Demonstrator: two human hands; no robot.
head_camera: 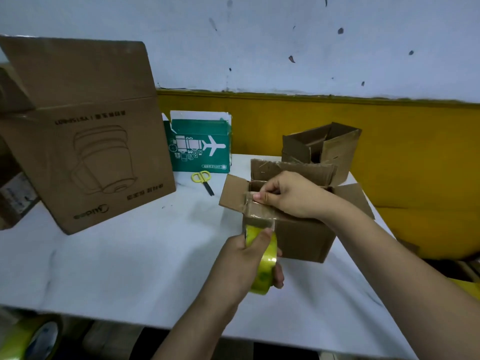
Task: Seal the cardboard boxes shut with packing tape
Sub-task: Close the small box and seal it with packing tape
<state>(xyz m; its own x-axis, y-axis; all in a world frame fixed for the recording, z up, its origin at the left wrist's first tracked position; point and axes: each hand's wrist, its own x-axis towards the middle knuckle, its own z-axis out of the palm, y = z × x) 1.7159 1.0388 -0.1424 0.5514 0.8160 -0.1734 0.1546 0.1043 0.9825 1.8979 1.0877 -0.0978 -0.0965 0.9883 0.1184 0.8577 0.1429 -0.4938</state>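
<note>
- Head view, lower left corner: a spare roll of yellowish tape (28,339) is seen below the near edge of the tabletop (117,255), partly cut off by the frame.
- A large brown box (85,152) is stood on the left of the white tabletop, with its top flaps raised and a line drawing of an appliance printed on its side.
- Just to its right, by the wall, a green box (200,149) printed with a white aeroplane is placed with its top open.
- Yellow-handled scissors (202,180) are laid flat in front of the green box, with the blades closed.
- The left hand (244,261) is wrapped round a tape roll (262,261), thumb on its outer face and fingers curled beneath. The roll is held just in front of the near-left corner of the small box (306,237).
- A strip of tape (259,214) is drawn from the roll up the front of the small box to its top edge.
- The small box is set right of centre on the tabletop, with its flaps spread open.
- The right hand (291,196) is laid over the open top, and the end of the strip is pinched between thumb and curled fingers.
- Behind it, an open brown box (322,149) is set near the far right corner of the tabletop.
</note>
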